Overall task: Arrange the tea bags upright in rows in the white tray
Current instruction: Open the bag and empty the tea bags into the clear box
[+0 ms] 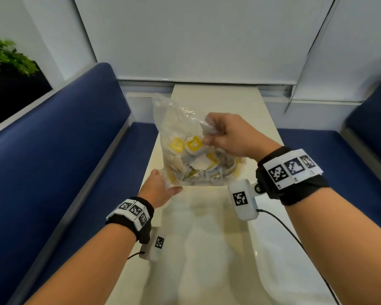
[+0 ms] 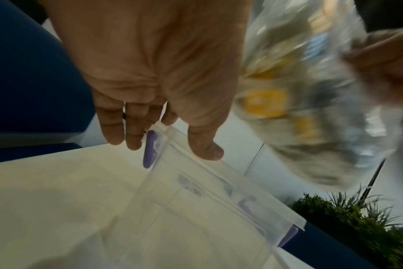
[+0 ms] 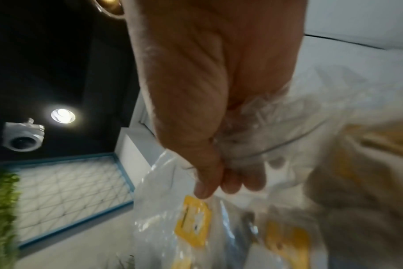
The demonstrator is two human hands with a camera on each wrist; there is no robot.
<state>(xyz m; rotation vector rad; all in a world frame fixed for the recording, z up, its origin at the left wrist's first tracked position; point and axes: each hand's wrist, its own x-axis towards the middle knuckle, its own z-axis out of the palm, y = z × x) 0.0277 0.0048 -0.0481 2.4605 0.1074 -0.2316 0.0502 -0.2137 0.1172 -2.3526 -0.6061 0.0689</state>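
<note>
Clear plastic bag (image 1: 191,148) of yellow-and-white tea bags (image 1: 194,143), held above the pale table (image 1: 218,102) near the centre of the head view. Right hand (image 1: 227,134), at about 2 o'clock from the bag's middle, grips the gathered upper plastic with fingers and thumb curled round it; the right wrist view shows the thumb (image 3: 205,189) pinching crumpled film against the fingers, with tea bags hanging below. Left hand (image 1: 156,188), at about 7 o'clock from the bag, lies palm up beneath its lower corner, fingers straight and thumb extended along the bag's underside; in the left wrist view the fingers (image 2: 113,127) are spread apart and clasp nothing. Tea bags are heaped loosely in the bottom of the bag, lying at all angles. Translucent tray (image 2: 219,200) with purple clips stands on the table just below the left hand in the left wrist view; in the head view it shows only as a blurred pale shape at 6 o'clock from the bag. Blue bench seats (image 1: 59,150) flank the table at 9 and 3 o'clock. Green plant (image 1: 7,56) sits at 10 o'clock. White blind (image 1: 196,38) closes the far wall at 12 o'clock.
</note>
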